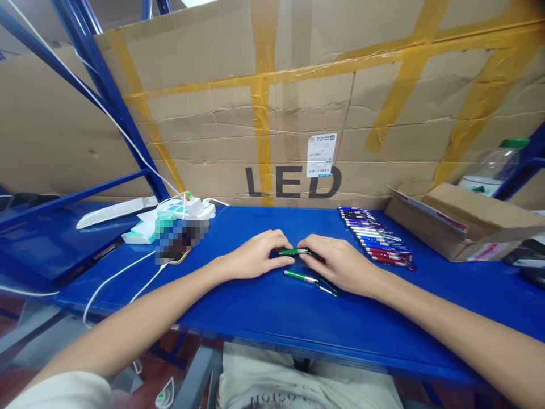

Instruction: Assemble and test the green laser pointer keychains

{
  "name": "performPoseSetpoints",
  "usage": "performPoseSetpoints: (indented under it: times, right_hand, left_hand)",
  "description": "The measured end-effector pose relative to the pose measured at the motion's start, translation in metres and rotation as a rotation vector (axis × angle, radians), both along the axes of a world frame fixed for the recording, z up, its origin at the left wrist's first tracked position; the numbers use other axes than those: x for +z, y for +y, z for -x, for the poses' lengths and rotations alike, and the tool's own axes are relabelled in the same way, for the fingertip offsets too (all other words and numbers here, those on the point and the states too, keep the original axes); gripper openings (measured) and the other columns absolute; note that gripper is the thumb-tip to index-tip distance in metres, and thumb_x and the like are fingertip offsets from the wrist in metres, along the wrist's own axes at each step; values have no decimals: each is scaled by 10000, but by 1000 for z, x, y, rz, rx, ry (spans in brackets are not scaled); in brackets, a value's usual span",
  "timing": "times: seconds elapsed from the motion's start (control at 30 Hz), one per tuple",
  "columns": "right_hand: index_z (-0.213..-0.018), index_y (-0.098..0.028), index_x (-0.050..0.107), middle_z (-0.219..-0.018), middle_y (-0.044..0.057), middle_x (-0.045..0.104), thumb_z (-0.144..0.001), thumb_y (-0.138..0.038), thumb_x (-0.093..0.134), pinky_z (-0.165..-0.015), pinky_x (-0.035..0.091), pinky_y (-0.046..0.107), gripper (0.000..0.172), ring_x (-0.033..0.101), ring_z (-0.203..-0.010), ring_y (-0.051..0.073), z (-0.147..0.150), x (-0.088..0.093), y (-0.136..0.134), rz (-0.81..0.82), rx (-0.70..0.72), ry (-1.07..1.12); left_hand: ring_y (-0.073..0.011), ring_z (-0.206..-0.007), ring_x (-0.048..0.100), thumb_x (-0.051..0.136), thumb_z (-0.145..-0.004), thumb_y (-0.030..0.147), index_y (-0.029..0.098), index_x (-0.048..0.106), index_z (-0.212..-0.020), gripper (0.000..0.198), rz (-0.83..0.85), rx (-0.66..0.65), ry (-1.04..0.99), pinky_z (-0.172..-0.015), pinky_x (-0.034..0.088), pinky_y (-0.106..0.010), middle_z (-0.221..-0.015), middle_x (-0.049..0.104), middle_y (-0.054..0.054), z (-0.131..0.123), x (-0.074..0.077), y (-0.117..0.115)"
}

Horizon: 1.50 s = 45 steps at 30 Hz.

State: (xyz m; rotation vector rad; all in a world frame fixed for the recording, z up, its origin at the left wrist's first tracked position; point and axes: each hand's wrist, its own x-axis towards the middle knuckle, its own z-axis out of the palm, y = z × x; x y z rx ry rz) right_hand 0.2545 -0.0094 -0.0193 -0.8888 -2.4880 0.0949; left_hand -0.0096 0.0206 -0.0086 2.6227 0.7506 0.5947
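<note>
Between my two hands, just above the blue table (264, 307), is a green metal pen-like item (293, 252). My left hand (260, 254) pinches its left end between thumb and fingers. At its right end, my right hand (334, 258) grips it, and the fingers cover that part. A second green item (300, 276) with a green-edged carabiner clip lies on the table just below my hands. To the right, a row of similar items (374, 236) in black, purple, silver, blue and red lies side by side, their clips pointing right.
An open cardboard box (464, 224) stands at the right, a clear bottle (489, 170) behind it. At the left are a power strip (200, 210), white cables and a partly blurred phone (181, 244). A large "LED" carton (204, 136) closes off the back.
</note>
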Motion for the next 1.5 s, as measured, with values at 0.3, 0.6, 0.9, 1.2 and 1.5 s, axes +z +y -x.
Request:
performPoseSetpoints:
  times: [0.3, 0.6, 0.9, 1.2, 1.5]
  right_hand:
    - [-1188, -218, 658, -1059, 80, 753, -1144, -308, 483, -809, 544, 355, 202, 730, -927, 237, 0, 0, 0, -7, 29, 18]
    - [-1188, -215, 653, -1054, 83, 746, -1144, -311, 488, -807, 539, 360, 196, 722, -926, 241, 0, 0, 0, -15, 12, 4]
    - [-1182, -203, 664, -1062, 85, 747, -1142, -307, 494, -817, 536, 368, 204, 726, -937, 250, 0, -2, 0, -17, 9, 9]
    - [-1175, -203, 669, -1046, 88, 750, -1139, -307, 493, -805, 535, 363, 207, 727, -922, 249, 1, -1, 0, -19, 9, -1]
    - [-1171, -205, 677, -1026, 82, 749, -1140, -312, 491, -797, 524, 363, 216, 713, -902, 242, 0, -2, 1, 7, 26, -16]
  left_hand:
    - [-227, -1079, 654, 648, -1088, 407, 215, 713, -1090, 203, 0, 15, -87, -1017, 500, -375, -1109, 727, -54, -2, 5, -2]
    - [-223, -1050, 655, 650, -1087, 401, 216, 708, -1063, 195, -16, 44, -106, -988, 498, -363, -1081, 729, -46, -2, 5, -3]
    - [-217, -1053, 650, 643, -1089, 386, 214, 705, -1073, 184, -9, 37, -96, -991, 494, -357, -1079, 724, -44, -2, 5, -3]
    - [-218, -1046, 654, 633, -1090, 375, 216, 701, -1075, 174, -13, 28, -89, -976, 499, -357, -1074, 722, -45, -3, 6, -4]
    - [-215, -1039, 646, 628, -1094, 372, 215, 691, -1070, 170, -19, 17, -69, -969, 490, -356, -1064, 715, -44, -3, 4, -4]
